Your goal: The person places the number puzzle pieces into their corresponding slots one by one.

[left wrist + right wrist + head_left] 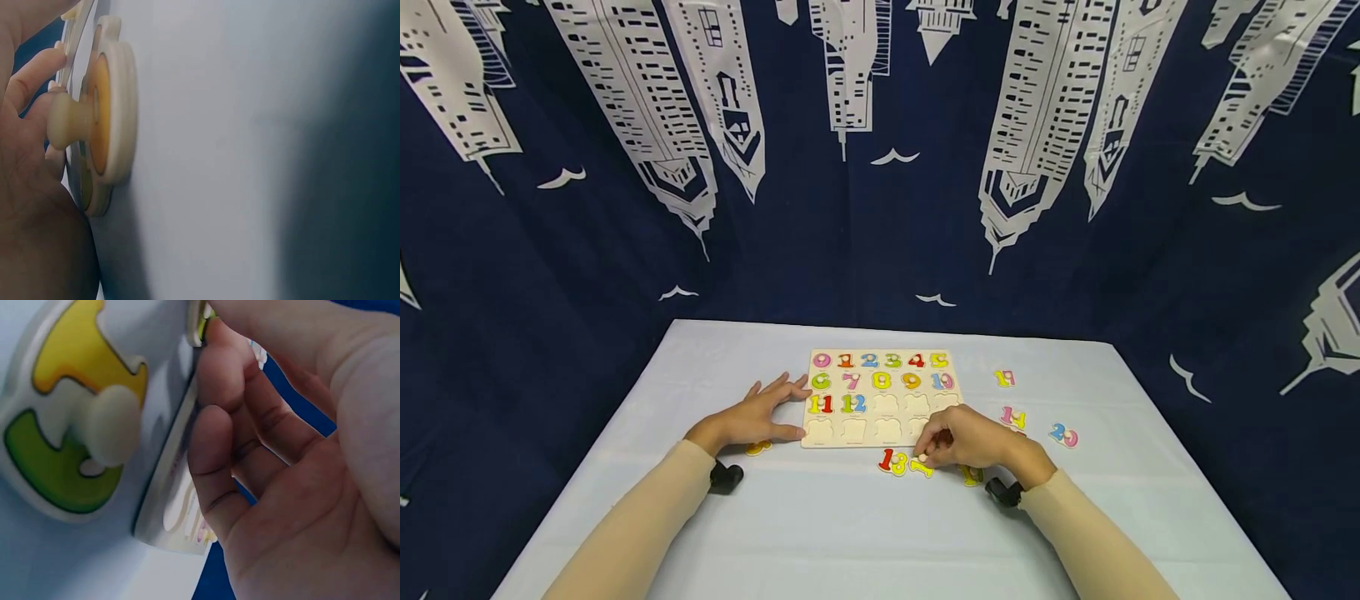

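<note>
A wooden number puzzle board (831, 442) lies on the table, its upper slots filled with coloured numbers through 12. My left hand (754, 417) rests at its left edge with the fingers spread. Beneath that palm sits an orange number piece with a round knob (100, 119). Low at the board's front edge, my right hand (966, 437) pinches a yellow number piece (921, 468) with thumb and fingertips; the hand covers part of it. Right beside that piece is the red and yellow 13 (892, 462). A yellow and green number piece (75, 419) lies under the right wrist.
Right of the board lie a pink and yellow number piece (1004, 378), the 14 (1012, 417) and the blue and pink 20 (1063, 435). A white cloth (820, 533) covers the table. Behind it hangs a dark blue curtain (850, 250) with white building prints.
</note>
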`<action>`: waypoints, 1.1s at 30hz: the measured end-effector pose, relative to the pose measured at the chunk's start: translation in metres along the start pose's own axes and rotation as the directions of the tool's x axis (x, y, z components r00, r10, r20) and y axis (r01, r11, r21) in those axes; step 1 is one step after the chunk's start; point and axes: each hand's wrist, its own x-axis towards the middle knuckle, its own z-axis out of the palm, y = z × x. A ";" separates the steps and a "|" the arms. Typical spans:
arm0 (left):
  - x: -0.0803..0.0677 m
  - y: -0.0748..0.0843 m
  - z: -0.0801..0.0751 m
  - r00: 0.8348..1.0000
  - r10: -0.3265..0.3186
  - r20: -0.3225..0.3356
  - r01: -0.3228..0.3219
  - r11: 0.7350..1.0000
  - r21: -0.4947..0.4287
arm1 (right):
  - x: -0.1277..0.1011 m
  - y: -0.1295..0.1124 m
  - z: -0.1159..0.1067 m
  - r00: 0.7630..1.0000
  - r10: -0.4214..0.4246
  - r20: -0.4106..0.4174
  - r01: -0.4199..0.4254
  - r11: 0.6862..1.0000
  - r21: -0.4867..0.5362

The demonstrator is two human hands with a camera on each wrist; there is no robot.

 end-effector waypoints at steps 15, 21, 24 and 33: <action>-0.002 0.005 -0.008 1.000 0.008 0.007 -0.008 1.000 0.003 | 0.007 0.000 -0.009 1.000 -0.026 -0.004 0.026 1.000 0.009; -0.001 0.005 -0.005 1.000 -0.018 0.020 0.018 1.000 -0.001 | 0.017 -0.001 -0.012 0.996 -0.019 -0.085 0.020 1.000 0.019; 0.000 0.005 -0.004 1.000 -0.018 0.018 0.018 1.000 -0.006 | 0.026 -0.001 -0.010 0.987 -0.019 -0.163 0.015 1.000 -0.023; -0.001 0.001 0.000 1.000 -0.017 0.013 0.017 1.000 -0.006 | 0.061 -0.012 0.003 0.939 0.085 -0.334 -0.115 0.991 -0.070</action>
